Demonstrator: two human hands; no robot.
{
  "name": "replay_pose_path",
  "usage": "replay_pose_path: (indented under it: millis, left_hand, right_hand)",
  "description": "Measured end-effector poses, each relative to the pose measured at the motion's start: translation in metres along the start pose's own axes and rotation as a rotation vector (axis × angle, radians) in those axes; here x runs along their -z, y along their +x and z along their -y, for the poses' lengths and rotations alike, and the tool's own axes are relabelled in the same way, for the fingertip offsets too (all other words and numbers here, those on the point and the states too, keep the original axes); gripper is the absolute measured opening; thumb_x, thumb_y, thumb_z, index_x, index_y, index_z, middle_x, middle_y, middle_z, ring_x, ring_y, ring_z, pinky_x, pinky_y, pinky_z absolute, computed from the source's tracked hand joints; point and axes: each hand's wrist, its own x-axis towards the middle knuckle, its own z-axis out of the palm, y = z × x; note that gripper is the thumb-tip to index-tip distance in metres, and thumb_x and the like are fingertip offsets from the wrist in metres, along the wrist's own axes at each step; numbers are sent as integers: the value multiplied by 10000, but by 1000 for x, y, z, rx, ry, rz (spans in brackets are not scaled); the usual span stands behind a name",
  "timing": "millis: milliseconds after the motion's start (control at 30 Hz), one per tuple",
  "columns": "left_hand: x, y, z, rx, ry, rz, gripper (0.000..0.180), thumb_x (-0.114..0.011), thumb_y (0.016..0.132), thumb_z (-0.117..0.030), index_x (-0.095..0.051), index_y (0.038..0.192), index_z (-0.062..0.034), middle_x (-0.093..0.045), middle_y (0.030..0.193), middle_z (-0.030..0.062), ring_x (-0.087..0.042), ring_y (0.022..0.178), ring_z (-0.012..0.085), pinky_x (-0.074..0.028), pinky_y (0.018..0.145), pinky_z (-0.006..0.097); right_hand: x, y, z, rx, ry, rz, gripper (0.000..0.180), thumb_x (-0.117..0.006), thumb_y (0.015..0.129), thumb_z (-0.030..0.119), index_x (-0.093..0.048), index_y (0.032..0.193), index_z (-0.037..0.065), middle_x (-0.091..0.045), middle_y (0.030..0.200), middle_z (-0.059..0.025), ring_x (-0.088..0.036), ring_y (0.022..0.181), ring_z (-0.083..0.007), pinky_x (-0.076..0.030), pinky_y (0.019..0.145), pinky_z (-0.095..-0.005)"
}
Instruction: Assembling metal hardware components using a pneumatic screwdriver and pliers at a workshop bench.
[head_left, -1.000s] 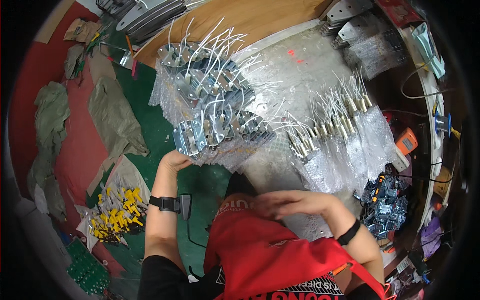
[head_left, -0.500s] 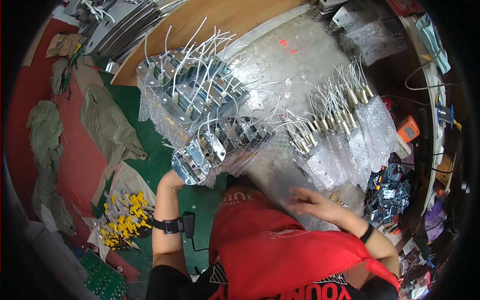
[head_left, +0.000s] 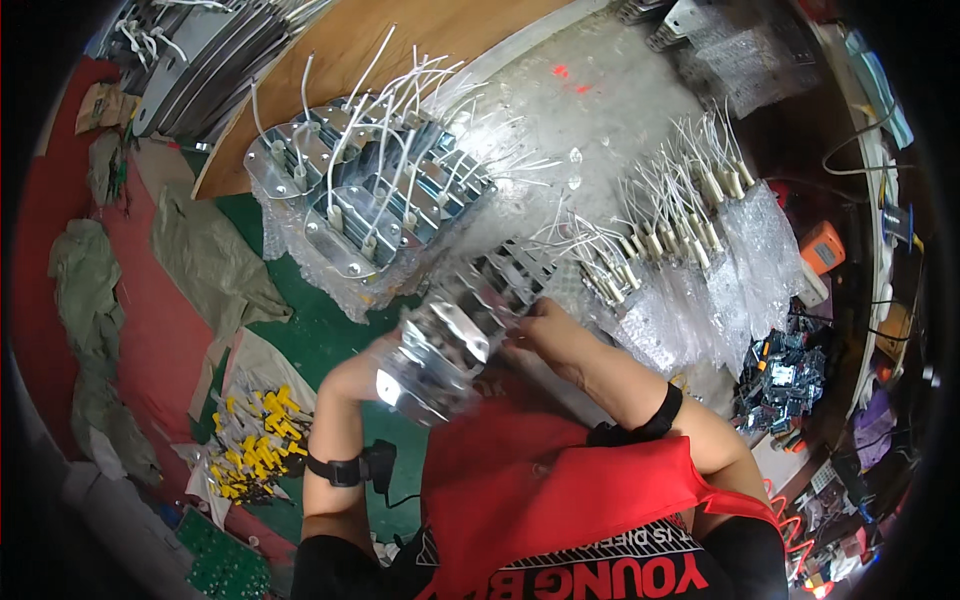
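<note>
The head view looked down on both hands holding a stack of shiny metal plates (head_left: 455,335). The stack hung in the air just in front of the person's chest, above the near edge of the desk (head_left: 600,110). The left hand (head_left: 372,368) was under the low end of the stack and closed around it. The right hand (head_left: 548,335) pressed on the upper side, fingers bent on the plates. Both grips were clenched on the stack, though the left fingers were partly blurred, so their exact place was hard to see.

The plates looked hard and stiff, with thin edges that could cut. A stack like that was likely heavy, and the smooth plates could slide apart. Holding it from below and from the side, as both hands did, seemed the safe way.

Just beyond the grip, up and to the left, lay more metal plates with white wires (head_left: 365,190) on bubble wrap (head_left: 300,260). To the right of the grip stood a row of small parts in bubble bags (head_left: 690,260), with thin white wires sticking up. Those wires could catch on the stack. Farther right sat a pile of small dark parts (head_left: 785,365) and an orange box (head_left: 822,247). Down and to the left of the grip lay yellow-tipped wires (head_left: 245,445) and grey cloths (head_left: 215,265).
</note>
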Motion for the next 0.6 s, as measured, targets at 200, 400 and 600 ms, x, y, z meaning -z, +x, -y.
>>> replay_pose_path:
  millis: [200, 400, 600]
  left_hand:
    - [-58, 9, -41, -253, 237, -43, 1092, -710, 555, 63, -167, 1498, -34, -230, 1544, 159, -223, 1428, 271, -214, 1136, 363]
    - [-61, 16, -31, -198, 365, -49, 1193, -787, 554, 30, -84, 1515, -53, -321, 1506, 135, -368, 1337, 215, -274, 1097, 322]
    - [-94, 19, -31, -210, 109, -91, 1188, -833, 602, -100, -69, 1511, -61, -52, 1580, 152, -141, 1444, 300, -177, 1156, 391]
  right_hand:
    - [-14, -17, 10, 42, 507, 24, 197, -584, 906, 122, -618, 1081, 38, -664, 988, -79, -633, 859, -164, -519, 752, -308]
    - [-24, -41, 21, 4, 593, 17, 200, -583, 907, 91, -583, 1103, 53, -649, 1013, -82, -643, 893, -177, -541, 772, -333]
    - [-18, -77, 18, -3, 649, 187, 369, -642, 861, 83, -514, 1206, 56, -619, 1102, -87, -624, 1009, -187, -538, 852, -352]
